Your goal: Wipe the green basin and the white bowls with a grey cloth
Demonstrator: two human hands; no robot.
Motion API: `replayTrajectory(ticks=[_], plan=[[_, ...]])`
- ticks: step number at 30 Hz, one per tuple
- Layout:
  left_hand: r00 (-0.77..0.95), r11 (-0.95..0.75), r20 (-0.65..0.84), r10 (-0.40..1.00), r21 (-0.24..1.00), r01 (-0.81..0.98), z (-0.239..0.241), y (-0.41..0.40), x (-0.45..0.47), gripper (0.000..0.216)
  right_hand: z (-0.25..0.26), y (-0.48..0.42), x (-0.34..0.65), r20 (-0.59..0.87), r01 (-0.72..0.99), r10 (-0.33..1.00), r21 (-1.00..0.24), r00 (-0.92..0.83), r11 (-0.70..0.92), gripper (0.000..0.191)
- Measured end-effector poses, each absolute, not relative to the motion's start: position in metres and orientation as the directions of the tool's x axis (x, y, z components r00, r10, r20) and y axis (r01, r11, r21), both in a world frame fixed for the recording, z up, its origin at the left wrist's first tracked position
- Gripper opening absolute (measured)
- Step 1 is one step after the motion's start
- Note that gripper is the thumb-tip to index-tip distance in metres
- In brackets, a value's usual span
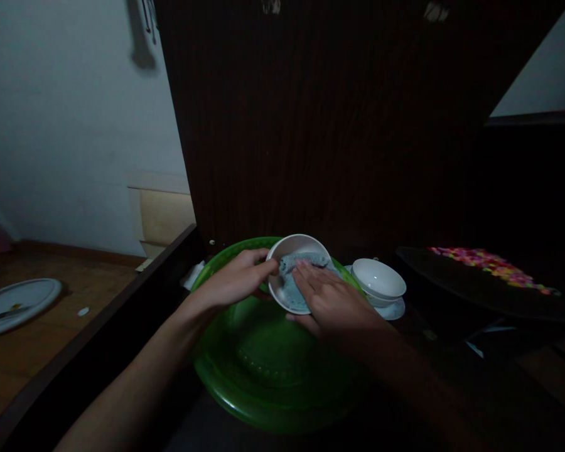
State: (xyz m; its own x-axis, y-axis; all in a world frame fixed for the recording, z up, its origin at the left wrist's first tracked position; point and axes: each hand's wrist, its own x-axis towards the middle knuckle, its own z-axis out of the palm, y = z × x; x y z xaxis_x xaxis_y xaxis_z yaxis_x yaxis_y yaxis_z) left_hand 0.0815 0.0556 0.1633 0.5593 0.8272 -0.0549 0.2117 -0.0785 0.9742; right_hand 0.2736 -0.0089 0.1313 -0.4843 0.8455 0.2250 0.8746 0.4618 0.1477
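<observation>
My left hand [245, 275] grips the left rim of a white bowl [297, 242], thumb over the edge and fingers behind it. The bowl is tilted toward me above a large green basin [245, 402]. Inside it lies a bluish-grey cloth [294, 295], which my right hand [327, 292] presses against the bowl's inner surface with its fingers laid over it. Part of the cloth is hidden under those fingers. Right of the basin, a stack of white bowls [379, 277] rests on a white plate [393, 309].
A dark wooden panel [320, 125] rises behind the basin. Colourful small pieces [494, 267] lie on a dark surface at the right. On the floor at the left is a round white lid-like object [23, 301]. A dark wooden rail [98, 326] runs along the left.
</observation>
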Motion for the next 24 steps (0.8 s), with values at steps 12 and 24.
replayTrajectory(ticks=[12, 24], plan=[[0.524, -0.180, 0.033, 0.851, 0.956, 0.233, 0.154, 0.061, 0.083, 0.035, 0.149, -0.011, 0.272, 0.017, 0.872, 0.872, 0.023, -0.490, 0.489, 0.027], [0.520, -0.218, 0.065, 0.852, 0.946, 0.239, 0.156, 0.055, 0.084, 0.037, 0.154, -0.008, 0.280, 0.142, 0.814, 0.894, -0.371, -0.426, 0.447, 0.024]])
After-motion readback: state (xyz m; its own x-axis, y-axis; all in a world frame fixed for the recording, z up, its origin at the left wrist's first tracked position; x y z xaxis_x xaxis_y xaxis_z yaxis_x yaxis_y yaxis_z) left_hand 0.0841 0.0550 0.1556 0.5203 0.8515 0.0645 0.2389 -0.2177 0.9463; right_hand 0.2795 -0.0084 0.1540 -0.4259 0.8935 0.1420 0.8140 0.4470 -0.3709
